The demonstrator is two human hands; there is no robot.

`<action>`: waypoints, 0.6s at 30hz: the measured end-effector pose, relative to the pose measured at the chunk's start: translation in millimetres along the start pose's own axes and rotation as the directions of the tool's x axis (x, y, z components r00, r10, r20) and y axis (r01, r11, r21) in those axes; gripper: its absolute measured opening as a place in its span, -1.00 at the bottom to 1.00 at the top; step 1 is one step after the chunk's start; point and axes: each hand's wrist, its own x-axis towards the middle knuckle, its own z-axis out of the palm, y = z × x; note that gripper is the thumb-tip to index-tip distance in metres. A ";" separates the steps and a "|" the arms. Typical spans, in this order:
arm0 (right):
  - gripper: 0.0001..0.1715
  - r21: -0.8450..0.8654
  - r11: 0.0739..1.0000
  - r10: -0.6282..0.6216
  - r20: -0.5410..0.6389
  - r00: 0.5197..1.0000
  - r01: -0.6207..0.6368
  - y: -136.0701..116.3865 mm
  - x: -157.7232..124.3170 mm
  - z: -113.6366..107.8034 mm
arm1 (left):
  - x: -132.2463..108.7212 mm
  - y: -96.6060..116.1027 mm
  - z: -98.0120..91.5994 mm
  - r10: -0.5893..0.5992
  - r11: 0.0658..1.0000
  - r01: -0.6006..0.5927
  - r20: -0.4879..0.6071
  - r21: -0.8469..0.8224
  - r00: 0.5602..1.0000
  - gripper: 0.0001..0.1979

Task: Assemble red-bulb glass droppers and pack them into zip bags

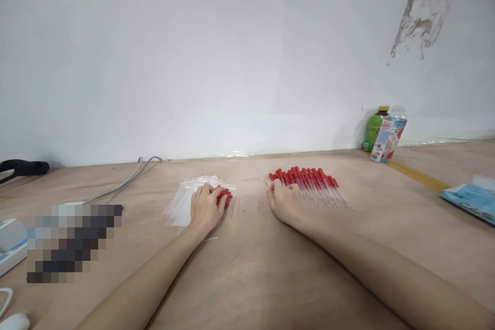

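Note:
My left hand [207, 209] is closed over a small heap of red rubber bulbs [224, 197], with bulbs showing between thumb and fingers. Under and beside it lie clear zip bags [178, 201] with red seal lines. Several thin clear tubes [249, 199] rest on the table between my hands. My right hand [284, 198] is at the left end of a row of droppers [309, 178] with red bulbs and clear stems. Its fingers are pinched, and a thin pale tube [265, 182] sticks out past the fingertips. Part of that tube is hidden by the hand.
A green bottle [372, 133] and a printed carton [388, 138] stand by the wall at right. A blue packet [472, 200] lies at the right edge. Grey cables [127, 181], a white power strip [14, 247] and a blurred-out dark object [77, 242] are at left.

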 end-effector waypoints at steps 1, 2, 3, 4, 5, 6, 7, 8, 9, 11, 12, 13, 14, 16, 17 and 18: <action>-0.75 0.026 0.998 -0.059 -0.051 0.997 0.060 6.8 -6.8 0.4 | 1.4 -2.2 1.4 0.004 1.000 -0.003 0.009 -0.013 1.000 -0.84; -0.75 0.053 0.992 -0.109 -0.101 0.989 0.114 13.7 -13.4 0.8 | 2.3 -4.0 2.9 0.003 1.000 -0.003 0.009 -0.029 1.000 -0.85; -0.76 0.072 0.984 -0.151 -0.144 0.978 0.162 20.4 -19.5 1.1 | 2.7 -4.9 4.0 0.004 0.999 -0.004 0.000 -0.050 1.000 -0.86; -0.77 0.081 0.975 -0.190 -0.178 0.966 0.207 26.8 -25.2 1.0 | 2.5 -4.8 4.4 0.006 0.997 -0.008 -0.020 -0.081 1.000 -0.87; -0.77 0.080 0.966 -0.228 -0.202 0.953 0.248 32.4 -30.3 0.3 | 1.4 -3.3 4.0 0.010 0.992 -0.016 -0.045 -0.125 0.999 -0.87; -0.77 0.071 0.956 -0.263 -0.216 0.940 0.284 37.3 -34.9 -0.9 | -0.5 -0.5 2.6 0.018 0.983 -0.030 -0.070 -0.183 0.997 -0.87; -0.76 0.059 0.947 -0.296 -0.219 0.930 0.316 41.3 -38.9 -2.6 | -3.4 3.5 0.3 0.033 0.966 -0.054 -0.088 -0.254 0.996 -0.87; -0.76 0.049 0.939 -0.323 -0.217 0.921 0.341 44.4 -42.4 -4.6 | -7.2 8.6 -2.9 0.057 0.941 -0.085 -0.094 -0.328 0.994 -0.88; -0.76 0.047 0.933 -0.340 -0.211 0.916 0.357 46.6 -45.4 -6.9 | -11.8 14.3 -6.6 0.093 0.908 -0.119 -0.084 -0.402 0.992 -0.88; -0.76 0.059 0.929 -0.348 -0.201 0.916 0.366 48.6 -49.7 -11.4 | -22.4 25.8 -14.3 0.193 0.840 -0.175 -0.019 -0.514 0.981 -0.89; -0.76 0.069 0.928 -0.349 -0.190 0.918 0.367 48.6 -51.1 -13.3 | -27.6 31.0 -17.7 0.236 0.816 -0.185 0.025 -0.547 0.971 -0.89; -0.77 0.079 0.927 -0.347 -0.184 0.920 0.366 48.2 -52.0 -14.9 | -32.4 35.4 -20.4 0.268 0.803 -0.184 0.068 -0.567 0.961 -0.90; -0.77 0.088 0.926 -0.348 -0.180 0.920 0.368 47.5 -52.5 -16.0 | -36.2 39.0 -22.3 0.284 0.798 -0.175 0.102 -0.577 0.953 -0.89; -0.78 0.099 0.917 -0.367 -0.169 0.915 0.386 45.8 -52.7 -17.3 | -40.4 44.3 -23.4 0.283 0.800 -0.156 0.135 -0.580 0.950 -0.85; -0.77 0.100 0.911 -0.381 -0.165 0.910 0.399 44.7 -52.6 -17.7 | -40.8 46.2 -22.7 0.279 0.802 -0.154 0.134 -0.577 0.951 -0.82; -0.77 0.099 0.906 -0.392 -0.162 0.905 0.410 43.6 -52.5 -18.1 | -40.2 47.8 -21.4 0.280 0.803 -0.159 0.129 -0.575 0.951 -0.79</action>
